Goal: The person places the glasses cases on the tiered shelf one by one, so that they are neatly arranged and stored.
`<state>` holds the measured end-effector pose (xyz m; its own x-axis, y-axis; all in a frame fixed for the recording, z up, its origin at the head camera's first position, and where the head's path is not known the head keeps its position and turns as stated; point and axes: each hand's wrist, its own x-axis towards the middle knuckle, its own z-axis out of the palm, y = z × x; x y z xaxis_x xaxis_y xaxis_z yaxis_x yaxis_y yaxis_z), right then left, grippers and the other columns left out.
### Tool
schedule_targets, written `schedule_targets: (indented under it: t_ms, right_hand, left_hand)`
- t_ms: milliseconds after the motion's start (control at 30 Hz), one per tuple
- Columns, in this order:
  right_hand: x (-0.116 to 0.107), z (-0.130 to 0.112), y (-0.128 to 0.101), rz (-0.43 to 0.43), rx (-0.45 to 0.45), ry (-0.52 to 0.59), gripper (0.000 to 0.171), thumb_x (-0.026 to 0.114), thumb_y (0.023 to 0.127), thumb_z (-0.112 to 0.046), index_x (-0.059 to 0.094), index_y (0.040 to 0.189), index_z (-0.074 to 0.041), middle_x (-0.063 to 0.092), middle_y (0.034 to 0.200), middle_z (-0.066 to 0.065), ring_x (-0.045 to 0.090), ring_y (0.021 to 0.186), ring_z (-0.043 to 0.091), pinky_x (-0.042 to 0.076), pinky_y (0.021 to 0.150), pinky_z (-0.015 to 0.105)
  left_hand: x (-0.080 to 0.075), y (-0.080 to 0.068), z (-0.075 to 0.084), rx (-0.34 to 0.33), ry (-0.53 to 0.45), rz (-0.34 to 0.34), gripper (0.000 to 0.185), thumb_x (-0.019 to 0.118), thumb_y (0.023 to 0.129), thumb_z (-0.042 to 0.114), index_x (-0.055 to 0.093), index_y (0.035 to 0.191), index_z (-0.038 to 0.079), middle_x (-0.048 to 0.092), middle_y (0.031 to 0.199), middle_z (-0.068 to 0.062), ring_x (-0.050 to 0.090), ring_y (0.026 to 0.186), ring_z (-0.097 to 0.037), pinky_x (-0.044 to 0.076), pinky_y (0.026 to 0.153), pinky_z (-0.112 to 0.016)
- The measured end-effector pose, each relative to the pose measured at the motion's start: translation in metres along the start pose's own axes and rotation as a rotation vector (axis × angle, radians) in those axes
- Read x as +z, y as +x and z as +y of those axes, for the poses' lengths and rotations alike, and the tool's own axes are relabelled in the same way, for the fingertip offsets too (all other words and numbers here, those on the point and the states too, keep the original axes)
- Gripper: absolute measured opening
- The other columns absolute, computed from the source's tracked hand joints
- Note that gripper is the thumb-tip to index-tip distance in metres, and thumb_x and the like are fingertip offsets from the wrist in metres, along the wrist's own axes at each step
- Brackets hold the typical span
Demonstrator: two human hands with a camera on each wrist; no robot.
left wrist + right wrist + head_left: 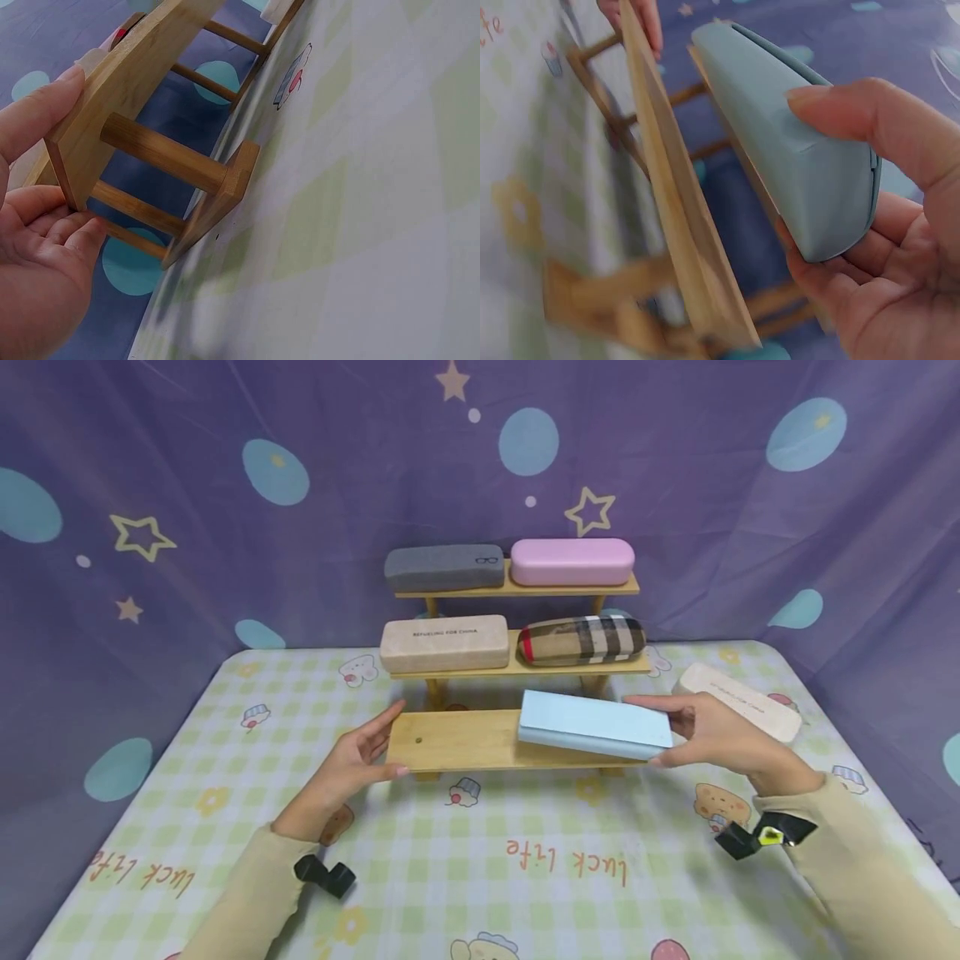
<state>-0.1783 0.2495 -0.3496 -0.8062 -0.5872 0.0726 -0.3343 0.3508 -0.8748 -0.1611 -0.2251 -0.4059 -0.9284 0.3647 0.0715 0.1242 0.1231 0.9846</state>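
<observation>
near the front edge of the tabletop (225, 693), which wears a green checked cloth, two sleeved arms reach forward. the left hand (360, 758) is open with relaxed fingers, thumb and fingertips touching the left end of the bottom shelf (457, 739) of a wooden rack (435, 689). the right hand (712, 735) grips the right end of a light blue case (592, 725), thumb on top and fingers curled under; the case lies over the right half of the bottom shelf, though whether it rests fully on the wood is hard to tell. just behind that hand, toward the right edge of the tabletop, lies a cream case (738, 700). on the middle shelf sit a beige case (444, 643) at left and a plaid case (582, 640) at right. on the top shelf, nearest the back edge, sit a grey case (444, 567) and a pink case (572, 562). a purple curtain (187, 460) with stars hangs behind.
</observation>
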Motion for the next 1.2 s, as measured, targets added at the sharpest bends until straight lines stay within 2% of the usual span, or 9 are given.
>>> schedule_targets:
  t_ms: [133, 233, 333, 533, 800, 967, 1067, 1200]
  right_hand:
    - [0.018, -0.007, 0.023, -0.037, 0.027, 0.014, 0.072, 0.081, 0.068, -0.003, 0.052, 0.134, -0.001, 0.062, 0.117, 0.015, 0.060, 0.090, 0.014, 0.051, 0.076, 0.024]
    - [0.032, -0.014, 0.039, -0.059, 0.055, 0.025, 0.075, 0.081, 0.066, -0.003, 0.052, 0.134, -0.003, 0.063, 0.116, 0.017, 0.061, 0.093, 0.017, 0.051, 0.079, 0.027]
    - [0.045, -0.021, 0.054, -0.076, 0.071, 0.031, 0.075, 0.081, 0.065, -0.003, 0.053, 0.134, -0.006, 0.063, 0.117, 0.013, 0.062, 0.097, 0.020, 0.051, 0.083, 0.030]
    - [0.067, -0.030, 0.079, -0.123, 0.084, 0.054, 0.077, 0.079, 0.065, -0.002, 0.053, 0.136, -0.014, 0.068, 0.109, 0.004, 0.063, 0.094, 0.021, 0.052, 0.082, 0.035]
    - [0.088, -0.035, 0.100, -0.164, 0.086, 0.110, 0.077, 0.080, 0.066, -0.004, 0.052, 0.136, -0.013, 0.068, 0.101, 0.007, 0.062, 0.090, 0.020, 0.052, 0.079, 0.033]
    - [0.095, -0.033, 0.110, -0.169, 0.065, 0.080, 0.076, 0.081, 0.066, -0.005, 0.052, 0.136, -0.011, 0.068, 0.100, 0.006, 0.060, 0.088, 0.020, 0.051, 0.080, 0.032]
    - [0.099, -0.031, 0.113, -0.171, 0.055, 0.074, 0.076, 0.081, 0.066, -0.006, 0.052, 0.136, -0.009, 0.067, 0.103, 0.007, 0.060, 0.089, 0.019, 0.050, 0.081, 0.032]
    - [0.103, -0.029, 0.116, -0.169, 0.037, 0.075, 0.076, 0.082, 0.065, -0.006, 0.053, 0.135, -0.009, 0.065, 0.113, 0.007, 0.060, 0.095, 0.019, 0.049, 0.085, 0.032]
  left_hand:
    - [0.000, 0.000, 0.000, -0.002, 0.002, 0.004, 0.089, 0.075, 0.075, -0.002, 0.025, 0.149, 0.005, 0.021, 0.153, -0.018, 0.023, 0.140, -0.026, 0.028, 0.103, -0.011]
    - [-0.001, 0.000, -0.001, -0.004, 0.005, 0.002, 0.089, 0.075, 0.075, -0.002, 0.025, 0.149, 0.005, 0.021, 0.154, -0.018, 0.022, 0.140, -0.026, 0.028, 0.103, -0.010]
    - [-0.001, 0.000, -0.002, -0.002, 0.006, -0.002, 0.089, 0.076, 0.075, -0.001, 0.025, 0.149, 0.004, 0.020, 0.154, -0.018, 0.022, 0.140, -0.026, 0.028, 0.103, -0.010]
    - [-0.001, -0.001, -0.002, 0.006, -0.023, -0.002, 0.091, 0.076, 0.075, -0.002, 0.024, 0.149, 0.003, 0.020, 0.154, -0.018, 0.022, 0.140, -0.025, 0.029, 0.103, -0.011]
    - [-0.001, -0.001, -0.001, 0.013, -0.052, -0.009, 0.090, 0.075, 0.075, -0.003, 0.024, 0.149, 0.004, 0.023, 0.152, -0.021, 0.028, 0.138, -0.020, 0.029, 0.103, -0.012]
    - [-0.001, -0.001, -0.002, 0.012, -0.035, -0.006, 0.089, 0.075, 0.075, -0.002, 0.025, 0.149, 0.005, 0.024, 0.152, -0.021, 0.031, 0.137, -0.013, 0.029, 0.103, -0.012]
    - [-0.001, -0.001, -0.002, 0.008, -0.033, -0.004, 0.089, 0.075, 0.075, -0.003, 0.025, 0.149, 0.006, 0.027, 0.151, -0.020, 0.034, 0.135, -0.011, 0.030, 0.103, -0.012]
    - [-0.001, -0.002, -0.001, 0.006, -0.039, 0.001, 0.090, 0.075, 0.075, -0.004, 0.025, 0.149, 0.006, 0.028, 0.150, -0.021, 0.035, 0.135, -0.015, 0.032, 0.102, -0.013]
